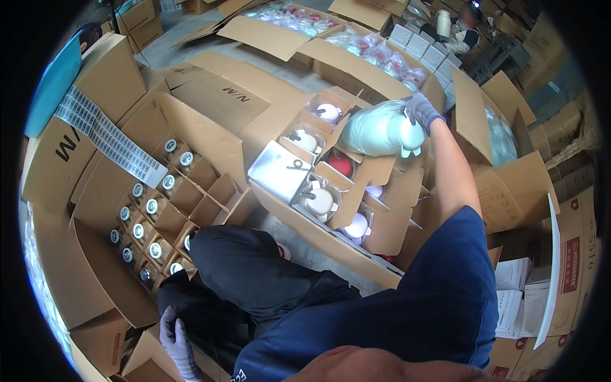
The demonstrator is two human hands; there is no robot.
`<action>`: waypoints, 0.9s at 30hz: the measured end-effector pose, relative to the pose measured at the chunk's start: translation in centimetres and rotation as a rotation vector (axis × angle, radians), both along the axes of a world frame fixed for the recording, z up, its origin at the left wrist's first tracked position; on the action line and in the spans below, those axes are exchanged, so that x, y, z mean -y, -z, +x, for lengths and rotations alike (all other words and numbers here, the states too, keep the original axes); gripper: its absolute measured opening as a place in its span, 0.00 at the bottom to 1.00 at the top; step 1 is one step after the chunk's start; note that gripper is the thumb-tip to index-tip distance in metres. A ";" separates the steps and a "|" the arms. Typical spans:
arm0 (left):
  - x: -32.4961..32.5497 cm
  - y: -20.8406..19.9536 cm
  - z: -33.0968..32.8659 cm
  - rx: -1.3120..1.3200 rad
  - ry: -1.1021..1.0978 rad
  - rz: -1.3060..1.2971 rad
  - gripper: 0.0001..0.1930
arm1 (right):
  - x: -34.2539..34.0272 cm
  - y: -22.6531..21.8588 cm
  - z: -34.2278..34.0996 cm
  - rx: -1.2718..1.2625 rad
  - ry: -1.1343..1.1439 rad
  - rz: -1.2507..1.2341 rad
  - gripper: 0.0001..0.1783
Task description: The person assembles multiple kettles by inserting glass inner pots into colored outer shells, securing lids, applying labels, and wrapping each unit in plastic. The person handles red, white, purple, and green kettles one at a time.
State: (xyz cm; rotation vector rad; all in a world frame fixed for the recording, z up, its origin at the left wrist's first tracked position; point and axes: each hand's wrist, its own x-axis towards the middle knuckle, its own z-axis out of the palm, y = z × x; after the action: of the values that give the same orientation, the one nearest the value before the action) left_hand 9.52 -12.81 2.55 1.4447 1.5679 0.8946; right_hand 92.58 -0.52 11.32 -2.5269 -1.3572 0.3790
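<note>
Your right hand (421,109) has its gloved fingers closed around the lid end of the pale-green bottle (374,132), which lies on its side in clear wrap above the far edge of the divided carton (321,235). Whether the bottle rests on the cardboard dividers (386,213) cannot be determined. Your left hand (180,344) is beside your dark trousers (261,261), fingers loosely bent and slightly apart, grasping nothing visible.

Assessment: a one-handed hold at one end leaves the body liable to swing, and the wrap (loose and probably slippery) may slide. Support the base with your left hand, bring the bottle upright before it passes the divider edges, and clear the neighbouring white lid (328,113) and red lid (340,165) without knocking them.
</note>
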 end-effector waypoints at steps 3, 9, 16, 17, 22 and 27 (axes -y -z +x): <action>-0.3 0.5 0.6 -0.004 0.014 -0.011 0.20 | -2.4 2.7 5.4 -0.061 0.014 0.012 0.20; 2.9 -0.7 -5.5 -0.048 -0.315 0.032 0.16 | -14.3 4.7 -2.7 0.346 -0.188 -0.205 0.20; 21.6 -1.6 -10.9 -0.769 -0.716 -0.383 0.18 | -27.5 13.0 -9.1 0.491 -0.420 0.008 0.19; 22.4 -2.5 -11.7 -0.798 -0.784 -0.310 0.17 | -28.7 14.2 -9.0 0.513 -0.412 0.003 0.19; 41.7 8.1 -11.4 -0.713 -1.490 -0.604 0.17 | -31.8 11.9 -11.0 0.675 -0.404 0.001 0.20; 44.4 12.6 -13.0 -0.838 -1.434 -0.717 0.41 | -27.4 7.7 -7.7 0.788 -0.337 0.043 0.21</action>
State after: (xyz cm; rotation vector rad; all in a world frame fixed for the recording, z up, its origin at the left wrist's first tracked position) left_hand -3.48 -57.23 -10.03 -0.0949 3.1714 0.2167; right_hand 84.86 26.87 3.66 -2.4943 -2.0205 -0.6644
